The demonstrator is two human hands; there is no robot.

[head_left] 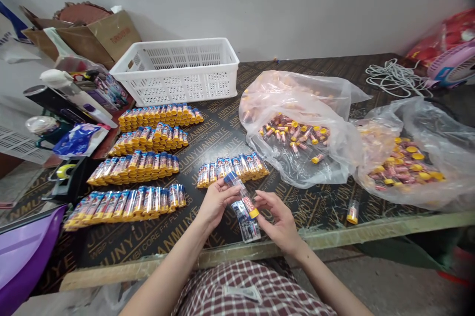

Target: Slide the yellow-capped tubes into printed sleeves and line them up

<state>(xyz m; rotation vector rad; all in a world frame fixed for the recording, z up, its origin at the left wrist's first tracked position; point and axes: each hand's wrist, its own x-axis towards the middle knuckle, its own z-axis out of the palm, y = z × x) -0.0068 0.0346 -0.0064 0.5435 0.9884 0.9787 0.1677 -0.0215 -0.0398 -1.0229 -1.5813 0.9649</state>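
Between my two hands, just above the table's near edge, is a clear plastic tube point(246, 197) with a blue cap and a yellow base. My left hand point(219, 201) grips it near the blue end, thumb and fingers closed around it. Beside the yellow end, my right hand point(276, 217) has its fingers curled and apart, near or lightly touching the tube. Under the hands lie flat printed plastic sleeves point(247, 229). Just beyond stands a group of filled tubes point(233, 166) with blue caps.
Several rows of filled tubes point(135, 160) lie at left, before a white plastic basket point(178, 76). At right, open clear bags point(319, 103) hold small yellow-capped tubes. One loose tube point(353, 212) lies near the front edge. Cups, a tape dispenser point(70, 177) and a pink fan point(454, 66) flank the table.
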